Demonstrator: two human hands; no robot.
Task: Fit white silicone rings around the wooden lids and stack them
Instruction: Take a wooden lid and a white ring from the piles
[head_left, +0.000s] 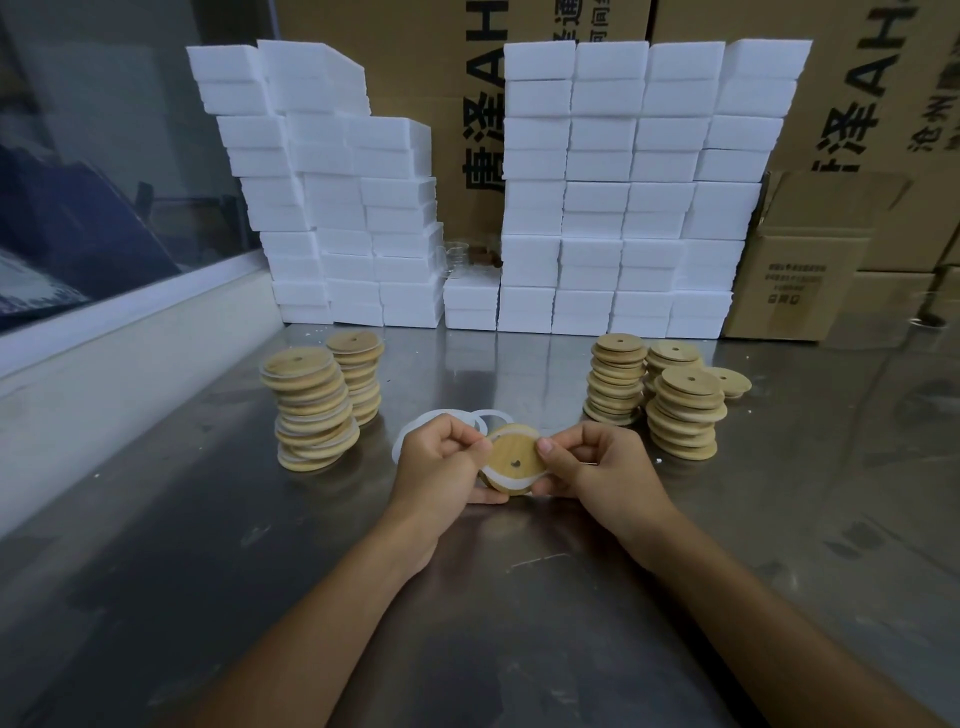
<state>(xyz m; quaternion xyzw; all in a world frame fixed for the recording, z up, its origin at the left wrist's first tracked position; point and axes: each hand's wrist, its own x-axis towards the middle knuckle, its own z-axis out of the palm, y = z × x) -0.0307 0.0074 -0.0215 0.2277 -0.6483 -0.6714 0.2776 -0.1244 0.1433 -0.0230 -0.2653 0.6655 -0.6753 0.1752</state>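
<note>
Both hands hold one round wooden lid (515, 456) with a small centre hole, just above the steel table. My left hand (441, 462) pinches its left edge and my right hand (597, 462) pinches its right edge. A white silicone ring (506, 480) lies partly stretched around the lid's lower rim. Loose white rings (415, 423) lie on the table behind my left hand. Two stacks of lids with white rings (311, 410) stand at the left. Stacks of bare wooden lids (685, 415) stand at the right.
The steel table (467, 597) stretches toward me. White foam blocks (623, 208) are piled high along the back, with cardboard boxes (810, 270) behind and to the right. A white ledge (104, 374) under a window borders the left side.
</note>
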